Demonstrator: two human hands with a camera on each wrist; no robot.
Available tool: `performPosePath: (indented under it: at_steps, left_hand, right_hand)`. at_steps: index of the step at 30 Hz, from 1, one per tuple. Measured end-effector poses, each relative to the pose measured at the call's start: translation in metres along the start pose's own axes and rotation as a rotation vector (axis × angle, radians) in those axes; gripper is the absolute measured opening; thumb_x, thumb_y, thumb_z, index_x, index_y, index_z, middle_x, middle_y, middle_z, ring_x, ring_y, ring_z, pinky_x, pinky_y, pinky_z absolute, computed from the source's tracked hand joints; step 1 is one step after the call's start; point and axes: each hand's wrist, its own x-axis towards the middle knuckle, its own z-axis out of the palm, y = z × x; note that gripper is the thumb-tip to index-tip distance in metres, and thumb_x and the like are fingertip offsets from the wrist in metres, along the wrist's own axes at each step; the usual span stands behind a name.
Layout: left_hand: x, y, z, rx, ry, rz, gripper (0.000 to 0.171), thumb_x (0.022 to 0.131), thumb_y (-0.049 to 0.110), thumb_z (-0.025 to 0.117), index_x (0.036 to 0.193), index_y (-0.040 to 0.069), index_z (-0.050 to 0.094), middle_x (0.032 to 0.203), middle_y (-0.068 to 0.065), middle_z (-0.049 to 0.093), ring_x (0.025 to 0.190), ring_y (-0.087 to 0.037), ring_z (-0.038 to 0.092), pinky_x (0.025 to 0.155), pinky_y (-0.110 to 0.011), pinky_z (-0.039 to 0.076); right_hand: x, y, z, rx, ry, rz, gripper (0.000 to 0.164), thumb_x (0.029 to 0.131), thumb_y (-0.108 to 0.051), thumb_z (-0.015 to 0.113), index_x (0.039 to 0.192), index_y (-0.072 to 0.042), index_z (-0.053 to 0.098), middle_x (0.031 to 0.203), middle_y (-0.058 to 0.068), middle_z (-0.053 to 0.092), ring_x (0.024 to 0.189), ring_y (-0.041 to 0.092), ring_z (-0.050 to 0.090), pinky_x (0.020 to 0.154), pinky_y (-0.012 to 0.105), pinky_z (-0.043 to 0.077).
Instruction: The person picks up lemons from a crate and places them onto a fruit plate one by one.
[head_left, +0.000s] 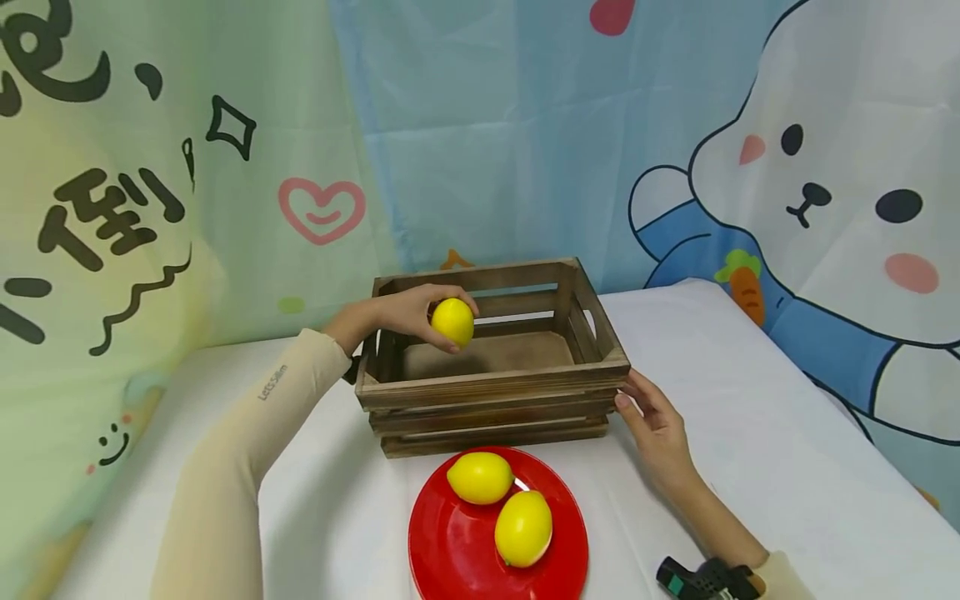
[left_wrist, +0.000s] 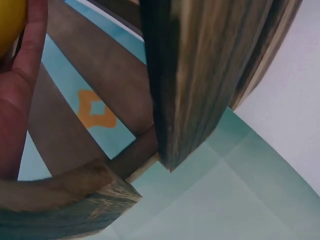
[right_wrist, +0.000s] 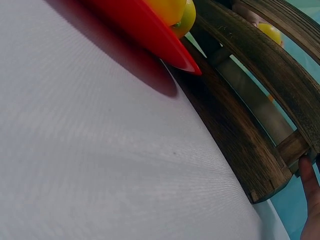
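My left hand [head_left: 416,312] grips a yellow lemon [head_left: 453,323] between thumb and fingers, over the left part of a brown slatted wooden crate [head_left: 495,412]. In the left wrist view the lemon [left_wrist: 11,25] shows only at the upper left corner, beside a finger [left_wrist: 32,50]. My right hand [head_left: 660,429] holds the crate's front right corner, thumb toward the front and fingers at the end side. The right wrist view has one fingertip [right_wrist: 305,167] right at the corner. Two more lemons [head_left: 480,477] lie on a red plate [head_left: 435,554] in front of the crate.
The crate stands on a white-covered table [head_left: 720,375], close to a printed curtain [head_left: 480,150] behind it. The plate's far rim sits right by the crate's front. A dark wrist device [head_left: 708,579] is on the right wrist.
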Motion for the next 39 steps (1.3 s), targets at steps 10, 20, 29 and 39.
performPosePath:
  at_steps: [10, 20, 29, 39]
  left_hand:
    - [-0.011, 0.007, 0.013, -0.013, 0.092, -0.021, 0.054, 0.083, 0.014, 0.076, 0.129, 0.008, 0.048, 0.122, -0.012, 0.053, 0.096, -0.026, 0.056, 0.08, -0.036, 0.054]
    - [-0.025, 0.018, 0.022, -0.054, 0.206, -0.016, 0.056, 0.085, 0.013, 0.075, 0.133, 0.003, 0.047, 0.118, -0.013, 0.055, 0.095, -0.027, 0.058, 0.079, -0.036, 0.055]
    - [-0.037, 0.03, 0.031, -0.123, 0.255, -0.001, 0.056, 0.089, 0.008, 0.071, 0.136, 0.008, 0.042, 0.117, -0.012, 0.053, 0.096, -0.028, 0.056, 0.078, -0.036, 0.055]
    - [-0.049, 0.041, 0.041, -0.157, 0.341, 0.052, 0.068, 0.091, 0.008, 0.069, 0.146, 0.015, 0.029, 0.124, -0.014, 0.047, 0.096, -0.029, 0.057, 0.079, -0.037, 0.056]
  right_hand:
    - [-0.002, 0.003, 0.0, 0.007, 0.013, 0.02, 0.054, 0.093, 0.018, 0.047, 0.134, -0.015, 0.058, 0.119, -0.012, 0.063, 0.11, 0.002, 0.058, 0.086, 0.013, 0.049]
    - [-0.002, 0.004, 0.002, 0.025, -0.001, -0.01, 0.052, 0.093, 0.018, 0.046, 0.135, -0.01, 0.057, 0.121, -0.01, 0.062, 0.11, 0.004, 0.058, 0.086, 0.014, 0.05]
    - [-0.003, 0.004, 0.003, 0.03, -0.007, -0.009, 0.05, 0.093, 0.018, 0.046, 0.135, -0.008, 0.056, 0.121, -0.01, 0.063, 0.11, 0.004, 0.058, 0.086, 0.014, 0.05]
    - [0.001, 0.004, 0.001, 0.054, -0.002, -0.009, 0.051, 0.093, 0.018, 0.045, 0.135, -0.008, 0.057, 0.119, -0.009, 0.063, 0.11, 0.004, 0.058, 0.087, 0.015, 0.05]
